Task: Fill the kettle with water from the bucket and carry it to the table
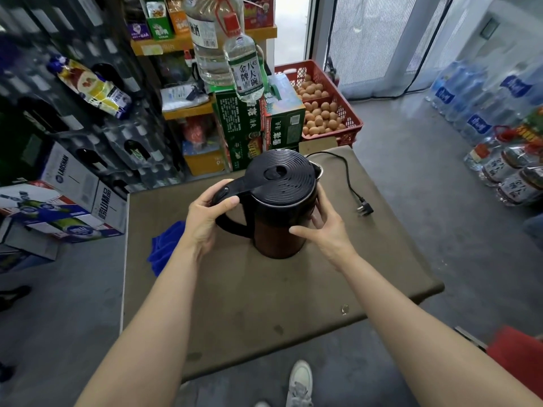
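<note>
A dark brown electric kettle [274, 230] with a black ribbed lid [283, 177] stands upright on the brown table [264, 304]. Its lid is closed. My left hand [205, 218] wraps the black handle, with the thumb on the handle's top near the lid button. My right hand [326, 227] is pressed against the kettle's right side, fingers spread around the body. No bucket is in view.
A black power cord with a plug [364, 208] lies on the table right of the kettle. A blue cloth [164, 248] hangs at the table's left edge. Behind stand green cartons, liquor bottles, a red egg crate [332, 113] and boxes [73, 201] on the left.
</note>
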Demonstrator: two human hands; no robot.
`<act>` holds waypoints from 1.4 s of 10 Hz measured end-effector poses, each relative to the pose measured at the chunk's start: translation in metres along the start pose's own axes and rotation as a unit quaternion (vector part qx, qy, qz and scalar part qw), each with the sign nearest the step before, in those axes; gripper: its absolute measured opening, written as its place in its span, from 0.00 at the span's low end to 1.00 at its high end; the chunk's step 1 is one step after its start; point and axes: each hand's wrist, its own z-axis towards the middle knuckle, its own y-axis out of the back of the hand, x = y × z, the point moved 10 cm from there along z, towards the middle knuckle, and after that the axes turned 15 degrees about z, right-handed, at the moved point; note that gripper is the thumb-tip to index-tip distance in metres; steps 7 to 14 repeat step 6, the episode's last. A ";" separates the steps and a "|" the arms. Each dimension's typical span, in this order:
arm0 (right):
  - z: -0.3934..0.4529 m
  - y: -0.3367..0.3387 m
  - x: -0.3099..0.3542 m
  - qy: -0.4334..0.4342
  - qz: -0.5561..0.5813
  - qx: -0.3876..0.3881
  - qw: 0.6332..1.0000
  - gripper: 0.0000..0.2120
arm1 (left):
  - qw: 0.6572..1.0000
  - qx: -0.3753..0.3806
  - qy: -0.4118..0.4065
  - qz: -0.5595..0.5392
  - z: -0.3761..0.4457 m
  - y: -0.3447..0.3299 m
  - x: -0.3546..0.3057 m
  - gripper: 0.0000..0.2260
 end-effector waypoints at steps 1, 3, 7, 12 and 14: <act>-0.003 0.000 -0.003 -0.001 -0.008 -0.010 1.000 0.53 | 1.000 0.003 -0.007 0.015 -0.006 -0.001 -0.001 0.23; -0.008 -0.004 0.012 0.001 -0.067 -0.041 0.997 0.50 | 0.996 -0.001 -0.025 0.086 -0.013 -0.001 -0.018 0.18; -0.032 0.011 0.037 -0.010 -0.188 -0.088 0.978 0.29 | 0.933 -0.072 0.063 0.346 -0.041 0.038 -0.007 0.34; -0.032 0.011 0.037 -0.010 -0.188 -0.088 0.978 0.29 | 0.933 -0.072 0.063 0.346 -0.041 0.038 -0.007 0.34; -0.032 0.011 0.037 -0.010 -0.188 -0.088 0.978 0.29 | 0.933 -0.072 0.063 0.346 -0.041 0.038 -0.007 0.34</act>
